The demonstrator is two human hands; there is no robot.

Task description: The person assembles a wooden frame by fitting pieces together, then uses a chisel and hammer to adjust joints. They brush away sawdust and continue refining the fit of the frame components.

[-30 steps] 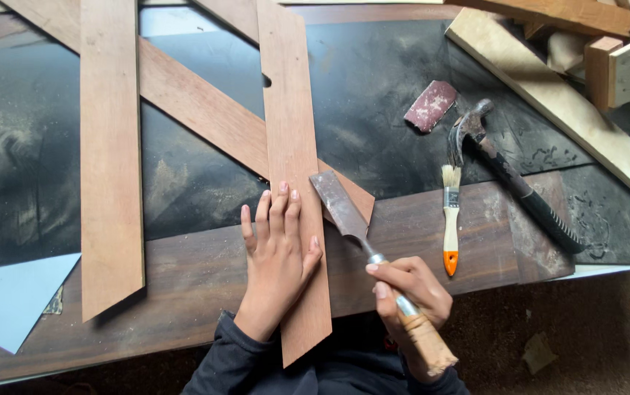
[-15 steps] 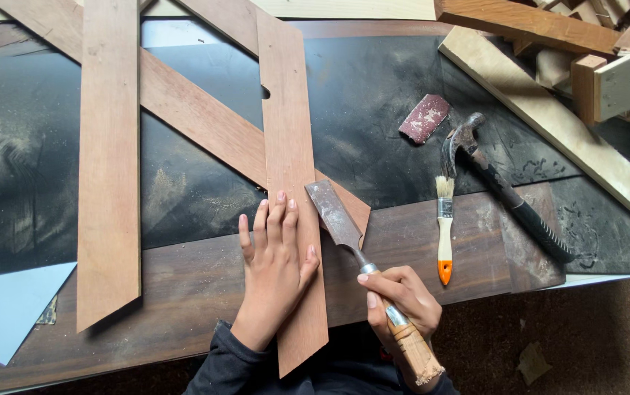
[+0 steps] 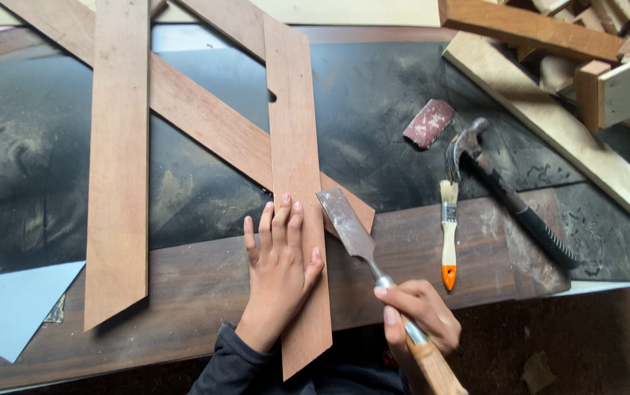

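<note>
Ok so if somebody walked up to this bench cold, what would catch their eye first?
Probably the crossed wooden slats across the dark bench top. Next, at the near edge, the left hand lies flat on the upright slat while the right hand grips a wide chisel whose blade meets that slat's right edge. Right of them lie a small brush, a hammer and a sanding block.
</note>
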